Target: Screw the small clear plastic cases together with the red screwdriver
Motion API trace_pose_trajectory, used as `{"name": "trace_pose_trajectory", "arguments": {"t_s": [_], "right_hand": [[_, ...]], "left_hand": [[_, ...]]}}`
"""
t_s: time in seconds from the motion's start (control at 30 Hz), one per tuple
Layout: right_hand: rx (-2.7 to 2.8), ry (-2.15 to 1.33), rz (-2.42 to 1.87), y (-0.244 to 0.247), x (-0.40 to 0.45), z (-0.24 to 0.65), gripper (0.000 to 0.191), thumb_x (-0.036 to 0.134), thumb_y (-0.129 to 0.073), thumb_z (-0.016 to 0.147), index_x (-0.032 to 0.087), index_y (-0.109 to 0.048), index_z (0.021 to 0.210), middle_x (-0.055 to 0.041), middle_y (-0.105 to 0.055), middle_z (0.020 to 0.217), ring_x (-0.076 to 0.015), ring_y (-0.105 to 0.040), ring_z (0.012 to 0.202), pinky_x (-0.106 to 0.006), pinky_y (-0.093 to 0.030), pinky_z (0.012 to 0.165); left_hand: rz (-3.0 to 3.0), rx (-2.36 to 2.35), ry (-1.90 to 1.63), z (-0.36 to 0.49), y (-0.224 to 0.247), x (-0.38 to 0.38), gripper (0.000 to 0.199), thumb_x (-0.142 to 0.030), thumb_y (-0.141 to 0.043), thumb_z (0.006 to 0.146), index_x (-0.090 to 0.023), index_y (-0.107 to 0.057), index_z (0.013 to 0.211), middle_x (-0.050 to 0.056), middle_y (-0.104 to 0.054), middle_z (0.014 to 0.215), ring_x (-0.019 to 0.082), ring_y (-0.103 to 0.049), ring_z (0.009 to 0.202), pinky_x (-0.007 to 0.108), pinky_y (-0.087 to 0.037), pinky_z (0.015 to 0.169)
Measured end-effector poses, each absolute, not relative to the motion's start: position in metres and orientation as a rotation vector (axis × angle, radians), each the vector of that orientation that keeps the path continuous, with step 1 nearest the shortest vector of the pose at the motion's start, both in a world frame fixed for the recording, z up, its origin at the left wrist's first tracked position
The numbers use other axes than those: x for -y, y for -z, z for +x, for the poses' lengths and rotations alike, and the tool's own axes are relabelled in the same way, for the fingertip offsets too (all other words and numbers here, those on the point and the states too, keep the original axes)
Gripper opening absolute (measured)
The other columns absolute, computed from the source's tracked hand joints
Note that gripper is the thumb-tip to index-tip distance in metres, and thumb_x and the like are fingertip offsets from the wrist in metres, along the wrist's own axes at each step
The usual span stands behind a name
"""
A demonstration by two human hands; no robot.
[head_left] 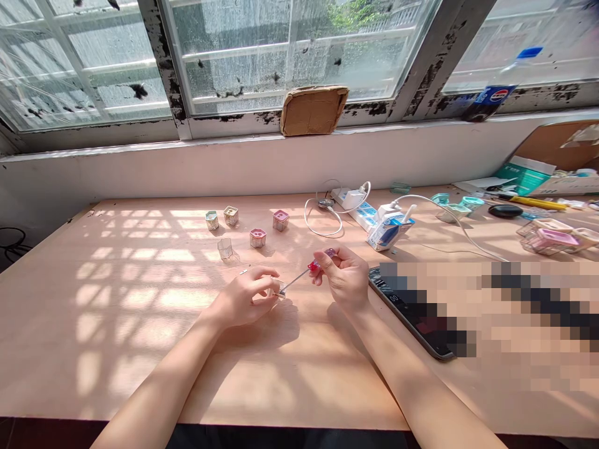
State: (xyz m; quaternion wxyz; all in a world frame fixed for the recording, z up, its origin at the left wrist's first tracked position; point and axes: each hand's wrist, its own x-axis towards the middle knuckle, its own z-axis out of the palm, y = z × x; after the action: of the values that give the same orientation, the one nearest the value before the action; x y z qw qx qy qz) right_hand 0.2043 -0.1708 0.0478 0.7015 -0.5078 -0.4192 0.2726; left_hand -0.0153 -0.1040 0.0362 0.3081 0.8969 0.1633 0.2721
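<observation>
My right hand [345,275] is closed round the handle of a screwdriver [296,280] with a see-through red and purple grip. Its thin metal shaft slants down to the left, and the tip meets a small clear piece [281,292]. That piece is pinched low over the table in the fingers of my left hand [247,296], which cover much of it. Just beyond my left hand lies a tiny metallic bit [243,272]. Farther back stand a clear little cup [225,249], two pink-topped cups [258,237], a yellow-topped cup [231,216] and a teal-topped cup [212,219].
A phone [412,315] lies right of my right arm, beside a blurred-out area. Behind it are a power strip [362,215] with white cables and a small blue-and-white carton [389,232]. More teal and pink containers [552,240] and a black mouse [505,211] sit at the right.
</observation>
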Motion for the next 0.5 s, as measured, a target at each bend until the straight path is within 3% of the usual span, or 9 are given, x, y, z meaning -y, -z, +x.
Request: {"name": "trace_pose_trajectory", "arguments": {"t_s": [0.27, 0.5], "right_hand": [[1.197, -0.58, -1.175, -0.056, 0.182, 0.204, 0.047, 0.065, -0.077, 0.078, 0.021, -0.062, 0.075, -0.0014, -0.066, 0.062, -0.0144, -0.06, 0.051, -0.027, -0.051, 0.048], [1.547, -0.541, -1.3, -0.056, 0.186, 0.22, 0.032, 0.052, -0.065, 0.093, 0.02, -0.065, 0.087, -0.0047, -0.07, 0.078, -0.0189, -0.067, 0.072, -0.03, -0.053, 0.066]], "left_hand": [[2.359, -0.434, -0.63, -0.016, -0.035, 0.102, 0.015, -0.017, -0.059, 0.091, -0.02, -0.072, 0.099, 0.011, -0.065, 0.121, 0.014, -0.068, 0.087, 0.021, -0.056, 0.064], [2.468, -0.465, -0.572, -0.014, -0.037, 0.098, 0.014, -0.017, -0.059, 0.091, -0.021, -0.071, 0.095, 0.007, -0.069, 0.114, 0.017, -0.066, 0.094, 0.026, -0.055, 0.079]]}}
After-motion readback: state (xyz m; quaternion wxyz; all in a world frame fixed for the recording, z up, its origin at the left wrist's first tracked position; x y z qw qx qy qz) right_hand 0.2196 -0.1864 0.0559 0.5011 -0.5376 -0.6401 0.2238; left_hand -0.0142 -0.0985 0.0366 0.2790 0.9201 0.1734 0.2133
